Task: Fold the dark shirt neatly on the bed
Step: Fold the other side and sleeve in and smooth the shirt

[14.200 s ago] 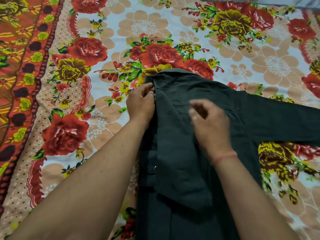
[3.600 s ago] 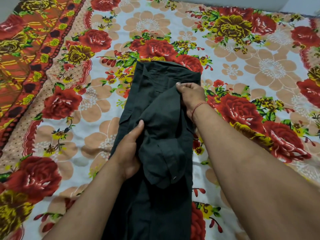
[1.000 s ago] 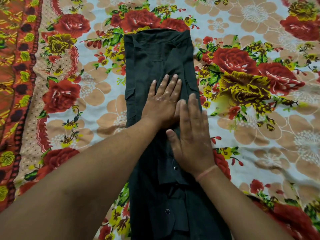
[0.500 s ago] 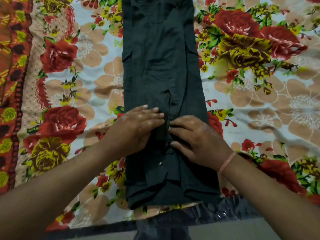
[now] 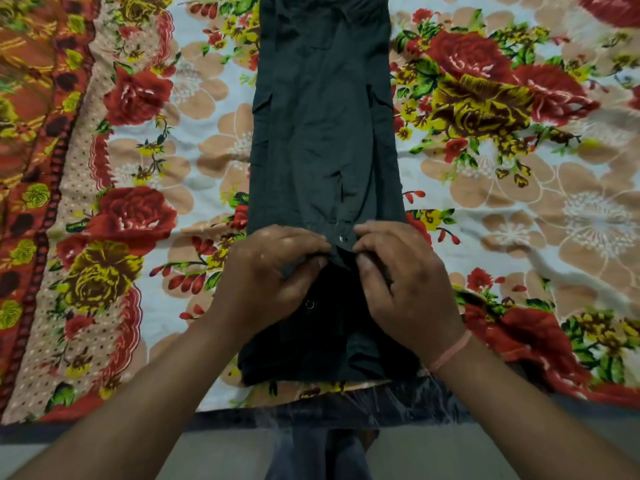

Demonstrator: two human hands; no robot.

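The dark shirt (image 5: pixel 325 133) lies as a long narrow strip down the middle of the bed, both sides folded in, its hem end near the bed's front edge. My left hand (image 5: pixel 266 275) and my right hand (image 5: pixel 401 282) sit side by side on the strip's lower part. Both have their fingers curled and pinch a raised ridge of the cloth between them, beside a small metal snap (image 5: pixel 343 238). The shirt's far end runs out of the top of the view.
The bed is covered by a floral sheet (image 5: pixel 519 188) with red and yellow roses and an orange patterned border (image 5: pixel 31 168) at the left. The bed's front edge (image 5: pixel 104 422) runs across the bottom, with grey floor and my legs below it.
Both hands were pressing flat on the shirt and slid toward its hem end. Now their fingers have curled and pinched up the cloth. The view has tilted down to the bed's edge.
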